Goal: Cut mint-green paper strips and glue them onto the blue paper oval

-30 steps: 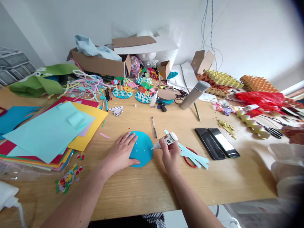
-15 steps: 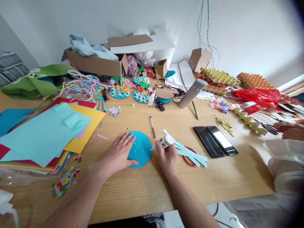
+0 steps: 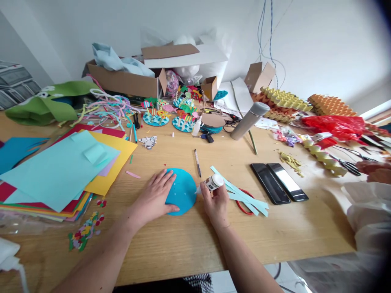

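A round piece of blue paper lies on the table, with small pale dots on its surface. Flat on its left side rests my left hand, fingers spread. My right hand is wrapped round a small white glue bottle, tipped so its nozzle is at the disc's right edge; whether it touches I cannot tell. Just right of that hand, pale blue paper strips lie across red-handled scissors, partly covered. A pen lies beyond the disc.
Coloured paper sheets are stacked on the left, paper scraps in front. Two phones and a grey flask stand or lie to the right. Finished-looking fish crafts sit at the back. Another person's hand is at far right.
The whole view has shifted slightly, so everything appears a little further right. Both hands, the glue bottle and the blue disc keep nearly the same places relative to each other.
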Available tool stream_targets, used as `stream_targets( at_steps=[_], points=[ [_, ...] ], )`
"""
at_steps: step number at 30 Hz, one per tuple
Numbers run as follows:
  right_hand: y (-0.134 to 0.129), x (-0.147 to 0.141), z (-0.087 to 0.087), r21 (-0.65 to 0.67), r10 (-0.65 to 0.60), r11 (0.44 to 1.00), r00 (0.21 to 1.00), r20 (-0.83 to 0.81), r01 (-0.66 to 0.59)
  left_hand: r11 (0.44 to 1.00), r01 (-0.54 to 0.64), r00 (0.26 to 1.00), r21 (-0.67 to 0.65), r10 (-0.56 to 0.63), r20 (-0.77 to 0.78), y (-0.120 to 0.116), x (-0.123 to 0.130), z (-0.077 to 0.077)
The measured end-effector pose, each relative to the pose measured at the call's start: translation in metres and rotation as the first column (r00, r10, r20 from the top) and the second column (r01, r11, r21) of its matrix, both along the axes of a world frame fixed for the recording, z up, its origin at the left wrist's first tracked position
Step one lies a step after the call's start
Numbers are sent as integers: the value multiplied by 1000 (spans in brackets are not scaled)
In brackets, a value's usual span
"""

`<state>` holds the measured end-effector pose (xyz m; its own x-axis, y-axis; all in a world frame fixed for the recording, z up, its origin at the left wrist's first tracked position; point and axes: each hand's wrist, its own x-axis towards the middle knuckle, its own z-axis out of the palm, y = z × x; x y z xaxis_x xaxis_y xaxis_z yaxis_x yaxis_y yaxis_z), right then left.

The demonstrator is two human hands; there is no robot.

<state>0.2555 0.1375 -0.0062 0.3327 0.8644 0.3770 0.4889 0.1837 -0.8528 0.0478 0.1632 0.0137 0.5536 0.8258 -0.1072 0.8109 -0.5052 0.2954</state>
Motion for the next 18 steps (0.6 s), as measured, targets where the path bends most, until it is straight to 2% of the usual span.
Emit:
stream_targets(
  at_steps=[11, 18],
  points=[
    [-1, 0, 1, -7, -8, 1000, 999, 47, 8, 999, -11, 1000, -43, 11, -10, -1, 1, 6],
    [0, -1, 0, -1, -2, 1000, 1000, -1, 2, 998, -23, 1000, -61, 23, -4, 0, 2, 8]
  ],
)
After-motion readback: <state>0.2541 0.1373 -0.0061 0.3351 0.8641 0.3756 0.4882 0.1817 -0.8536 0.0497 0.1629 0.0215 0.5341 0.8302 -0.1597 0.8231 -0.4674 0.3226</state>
